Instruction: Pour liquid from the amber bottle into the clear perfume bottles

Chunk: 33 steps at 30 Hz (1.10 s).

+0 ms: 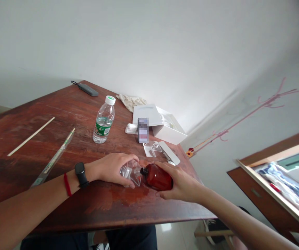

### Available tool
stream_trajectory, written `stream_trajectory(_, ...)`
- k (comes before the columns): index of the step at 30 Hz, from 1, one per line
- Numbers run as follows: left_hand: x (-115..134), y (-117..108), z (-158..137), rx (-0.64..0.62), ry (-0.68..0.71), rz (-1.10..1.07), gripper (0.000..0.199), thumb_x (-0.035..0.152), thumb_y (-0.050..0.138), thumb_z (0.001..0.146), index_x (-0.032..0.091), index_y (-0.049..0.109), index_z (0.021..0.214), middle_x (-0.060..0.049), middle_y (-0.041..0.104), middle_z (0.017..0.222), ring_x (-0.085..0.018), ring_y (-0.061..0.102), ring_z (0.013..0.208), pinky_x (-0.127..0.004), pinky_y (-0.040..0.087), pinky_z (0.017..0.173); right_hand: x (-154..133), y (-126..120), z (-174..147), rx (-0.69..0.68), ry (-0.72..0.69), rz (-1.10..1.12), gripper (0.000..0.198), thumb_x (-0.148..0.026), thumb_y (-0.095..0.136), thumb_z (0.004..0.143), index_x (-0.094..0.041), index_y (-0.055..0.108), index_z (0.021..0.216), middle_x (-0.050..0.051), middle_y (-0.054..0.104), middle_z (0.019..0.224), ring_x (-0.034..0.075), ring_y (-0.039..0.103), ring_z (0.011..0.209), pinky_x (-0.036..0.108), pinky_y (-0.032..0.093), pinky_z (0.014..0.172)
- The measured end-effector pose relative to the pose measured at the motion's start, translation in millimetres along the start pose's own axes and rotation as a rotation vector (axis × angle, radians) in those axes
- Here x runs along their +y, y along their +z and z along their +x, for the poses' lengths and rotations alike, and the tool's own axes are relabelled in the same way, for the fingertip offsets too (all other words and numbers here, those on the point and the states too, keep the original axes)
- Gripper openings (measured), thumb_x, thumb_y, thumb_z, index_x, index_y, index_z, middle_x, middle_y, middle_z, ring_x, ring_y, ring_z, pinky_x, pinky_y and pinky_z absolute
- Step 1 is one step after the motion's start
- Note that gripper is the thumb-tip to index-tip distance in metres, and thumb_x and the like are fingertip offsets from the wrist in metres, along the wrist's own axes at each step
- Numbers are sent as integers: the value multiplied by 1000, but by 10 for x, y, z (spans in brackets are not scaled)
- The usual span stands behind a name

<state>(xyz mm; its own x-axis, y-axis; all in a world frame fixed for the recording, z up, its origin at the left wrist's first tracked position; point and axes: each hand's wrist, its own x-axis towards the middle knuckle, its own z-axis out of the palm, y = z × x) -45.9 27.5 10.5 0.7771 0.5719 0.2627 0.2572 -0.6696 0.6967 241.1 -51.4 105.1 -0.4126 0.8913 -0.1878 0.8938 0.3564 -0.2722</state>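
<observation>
My left hand (113, 169) is closed around a clear, angular bottle (134, 173), which is tilted with its narrow neck pointing right. In my right hand (180, 182) is a reddish-brown bottle (158, 177), held on its side with its black neck pointing left. The two necks meet or nearly meet; I cannot tell whether they touch. Both are low over the wooden table (73, 211), near its front edge. A wet patch (128, 199) spreads on the wood just below them. Fingers partly cover both bottles.
Behind my hands stand a water bottle (104, 121), a phone (143, 131) with a blurred screen, a white box (169, 128) and a clear plastic piece (151, 149). To the left lie a thin wooden stick (32, 135) and a wrapped pair of chopsticks (57, 154). A grey device (87, 89) rests farther back.
</observation>
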Motion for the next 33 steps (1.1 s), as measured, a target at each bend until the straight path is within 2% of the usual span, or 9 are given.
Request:
stream_trajectory(6, 18, -6, 1, 3, 2, -1, 78, 64, 89, 74, 26, 58, 136, -8, 74, 131, -35, 72, 119, -36, 52, 98, -30, -15, -2, -22, 18, 1, 87, -33, 86, 67, -22, 55, 148, 15, 70, 138, 39, 70, 119, 54, 56, 101)
stream_trajectory(15, -8, 2, -2, 4, -4, -1, 79, 63, 90, 73, 26, 58, 135, -9, 74, 132, -35, 72, 118, -37, 53, 97, 15, 22, -11, 17, -1, 39, 86, -29, 87, 65, -26, 58, 146, 11, 75, 127, 36, 74, 109, 52, 56, 99)
stream_trajectory(22, -2, -8, -1, -5, 6, -1, 77, 61, 89, 75, 26, 58, 136, -8, 74, 132, -34, 71, 119, -36, 53, 98, -55, -20, -1, -6, 36, 19, 86, -31, 87, 64, -23, 58, 145, 14, 73, 133, 38, 71, 116, 54, 56, 100)
stream_trajectory(29, 36, -40, -5, -23, -37, 47, 82, 62, 88, 75, 23, 57, 139, -10, 74, 131, -34, 75, 109, -35, 55, 90, -92, -45, 0, -7, 37, 15, 88, -30, 88, 64, -22, 57, 147, 15, 71, 136, 38, 70, 119, 55, 55, 103)
stream_trajectory(33, 36, -32, -6, -22, -27, 21, 79, 62, 88, 75, 24, 57, 137, -8, 74, 132, -35, 73, 116, -35, 55, 94, -91, -47, 1, -11, 23, 15, 88, -30, 87, 65, -21, 57, 147, 15, 71, 136, 38, 70, 119, 54, 54, 104)
